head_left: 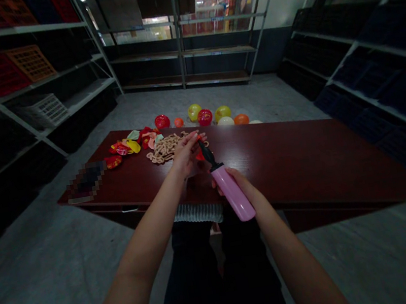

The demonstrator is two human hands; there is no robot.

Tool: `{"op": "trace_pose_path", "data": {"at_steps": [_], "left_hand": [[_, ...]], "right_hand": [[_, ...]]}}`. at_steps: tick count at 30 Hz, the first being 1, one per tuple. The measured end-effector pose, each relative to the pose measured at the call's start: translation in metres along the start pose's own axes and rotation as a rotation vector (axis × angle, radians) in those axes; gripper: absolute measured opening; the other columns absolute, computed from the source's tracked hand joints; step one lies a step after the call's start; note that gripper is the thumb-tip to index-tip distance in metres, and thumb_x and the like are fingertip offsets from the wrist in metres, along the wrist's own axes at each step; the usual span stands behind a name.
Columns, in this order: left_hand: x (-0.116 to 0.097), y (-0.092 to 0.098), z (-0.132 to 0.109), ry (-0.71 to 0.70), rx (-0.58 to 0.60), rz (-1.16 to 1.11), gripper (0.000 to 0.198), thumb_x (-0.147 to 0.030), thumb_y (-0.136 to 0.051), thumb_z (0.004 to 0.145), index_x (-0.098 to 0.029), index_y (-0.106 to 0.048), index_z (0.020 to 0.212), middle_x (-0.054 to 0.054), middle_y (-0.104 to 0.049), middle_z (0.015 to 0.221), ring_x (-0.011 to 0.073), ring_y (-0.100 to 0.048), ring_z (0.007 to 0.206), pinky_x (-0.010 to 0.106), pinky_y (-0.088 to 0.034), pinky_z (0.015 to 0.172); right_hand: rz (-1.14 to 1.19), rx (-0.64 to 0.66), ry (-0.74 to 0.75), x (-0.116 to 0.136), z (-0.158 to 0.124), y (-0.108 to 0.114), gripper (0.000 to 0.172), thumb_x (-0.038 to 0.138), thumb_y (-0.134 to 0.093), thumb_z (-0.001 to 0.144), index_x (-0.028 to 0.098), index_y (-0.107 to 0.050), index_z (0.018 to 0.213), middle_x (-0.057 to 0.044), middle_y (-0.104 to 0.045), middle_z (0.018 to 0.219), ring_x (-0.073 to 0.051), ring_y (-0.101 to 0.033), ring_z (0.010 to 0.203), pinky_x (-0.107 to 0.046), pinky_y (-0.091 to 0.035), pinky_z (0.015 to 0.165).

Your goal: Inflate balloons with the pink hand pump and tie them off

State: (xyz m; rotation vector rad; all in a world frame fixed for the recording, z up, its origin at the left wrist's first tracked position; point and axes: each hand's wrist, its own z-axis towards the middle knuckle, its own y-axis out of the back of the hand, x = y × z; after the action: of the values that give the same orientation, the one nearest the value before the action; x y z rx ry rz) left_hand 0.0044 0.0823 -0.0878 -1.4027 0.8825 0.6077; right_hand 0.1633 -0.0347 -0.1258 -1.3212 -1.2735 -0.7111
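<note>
My right hand [242, 183] is wrapped round the pink barrel of a hand balloon pump [233, 196], which tilts up and to the left over the table's front edge. Its black nozzle points toward my left hand [187, 153]. There the fingers pinch a red balloon [199, 156] at the nozzle tip; it looks limp and is partly hidden by the hand. Just behind my left hand lies a pile of tan, curled long balloons [164, 149]. Farther left are loose flat balloons [125, 147] in red, yellow, pink and pale green.
The dark red-brown table [285, 159] spans the view before me. A blurred-out dark object [88, 181] lies at its left end. Several inflated balloons [204, 117] rest on the floor beyond the far edge. Shelves with crates [31, 63] stand left, right and behind.
</note>
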Motion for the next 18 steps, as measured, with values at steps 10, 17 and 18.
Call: {"op": "trace_pose_path", "data": {"at_steps": [10,17,18], "left_hand": [[0.017,-0.018,-0.026,-0.065,-0.025,0.014,0.047,-0.024,-0.073,0.081,-0.018,-0.051,0.123,0.007,-0.074,0.093,0.0186,-0.072,0.086,0.037,-0.053,0.091],[0.026,-0.022,-0.038,-0.037,-0.110,0.033,0.043,-0.036,-0.076,0.079,-0.018,-0.049,0.107,0.011,-0.074,0.103,0.0198,-0.072,0.085,0.029,-0.054,0.074],[0.025,-0.021,-0.039,-0.018,-0.079,0.028,0.038,-0.036,-0.075,0.080,-0.017,-0.052,0.104,0.012,-0.074,0.106,0.0204,-0.072,0.087,0.029,-0.053,0.073]], "right_hand": [[-0.019,-0.058,-0.020,0.006,-0.009,-0.005,0.052,0.067,-0.046,0.080,0.022,-0.069,0.089,-0.007,-0.072,0.083,-0.016,-0.060,0.059,-0.030,-0.046,0.054],[0.033,-0.012,-0.002,0.001,-0.006,-0.002,0.053,0.067,-0.050,0.080,0.019,-0.070,0.082,-0.007,-0.070,0.073,-0.015,-0.058,0.056,-0.028,-0.045,0.054],[0.033,-0.024,-0.004,0.002,-0.006,-0.002,0.052,0.067,-0.051,0.080,0.018,-0.070,0.082,-0.006,-0.069,0.071,-0.015,-0.058,0.056,-0.028,-0.045,0.054]]}}
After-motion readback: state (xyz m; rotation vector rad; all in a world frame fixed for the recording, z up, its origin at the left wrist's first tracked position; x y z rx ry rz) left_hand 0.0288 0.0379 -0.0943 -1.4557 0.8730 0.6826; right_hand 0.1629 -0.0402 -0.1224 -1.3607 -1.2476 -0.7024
